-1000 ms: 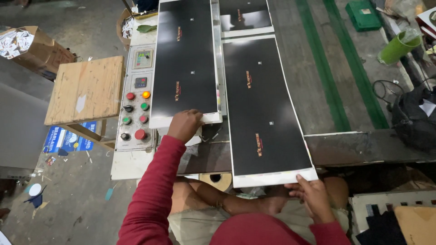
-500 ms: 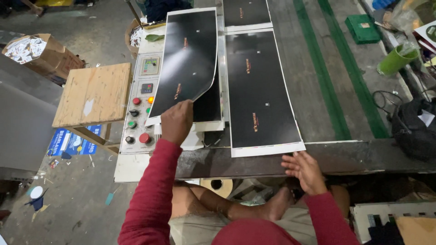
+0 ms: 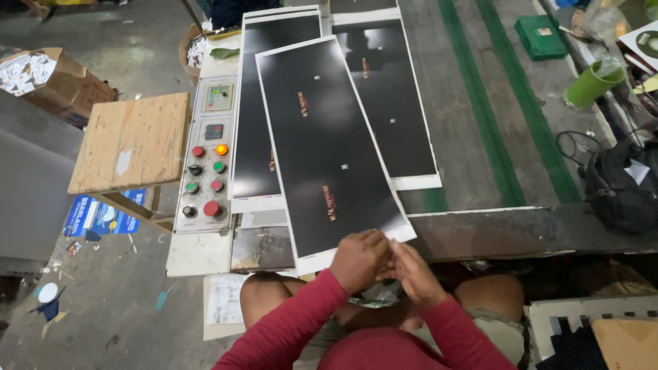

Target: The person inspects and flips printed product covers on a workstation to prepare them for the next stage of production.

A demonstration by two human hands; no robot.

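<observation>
— What's changed since half a second ago?

— My hands were apart then, the left on the sheet beside the control panel (image 3: 208, 156), the right at the near edge of the other sheet. Now that left-hand sheet (image 3: 322, 137) has swung over and lies slanted across the two flat sheets right of the panel, and both hands have met at its near corner.

— How are you holding it?

— My left hand (image 3: 360, 259) is curled over the sheet's white near edge, fingers closed on it. My right hand (image 3: 411, 273) is pressed against the left, fingers bent; I can't tell whether it pinches the sheet or only touches my other hand.

— What could go wrong?

— I'd judge the slant is the risk. The sheet overhangs the table's metal front edge (image 3: 521, 229) right of the panel, so a loose grip could let it slide off toward my lap. Dragging it could also scuff the glossy black sheets (image 3: 391, 103) beneath it.

— Anything you can't see?

— The corner itself is hidden under my hands. The far sheets beyond the panel are cut off at the top, and whatever lies in my lap below the hands is too dim to tell.
</observation>
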